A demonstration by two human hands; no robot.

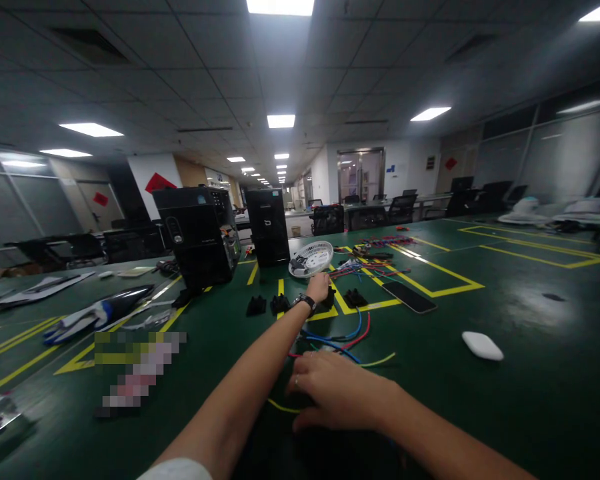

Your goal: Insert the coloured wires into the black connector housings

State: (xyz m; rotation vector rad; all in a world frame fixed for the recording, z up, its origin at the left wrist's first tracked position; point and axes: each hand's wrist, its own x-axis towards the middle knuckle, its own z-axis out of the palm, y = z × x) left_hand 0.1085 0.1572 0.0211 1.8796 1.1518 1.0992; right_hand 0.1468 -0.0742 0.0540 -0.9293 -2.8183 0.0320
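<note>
My left hand [319, 287] reaches out to the front of a white slotted basket [311, 259]. Its fingers look curled in, and what they hold, if anything, is hidden. Close beside it on the table is a black plastic part [329, 301]; similar parts [280, 305] stand in a row to both sides. Nearer to me, my right hand [340, 387] hovers low over loose blue, red and yellow wires [355, 333]. Its fingers are bent and apart from the thumb, with nothing visibly gripped. The back of the hand hides some of the wires.
Two black computer towers [197, 240] [267, 227] stand behind to the left. Bundles of coloured wires [380, 247] lie beyond the basket. A dark phone [410, 297] and a white rounded object [483, 346] rest on the right. Yellow tape marks the green table [530, 400].
</note>
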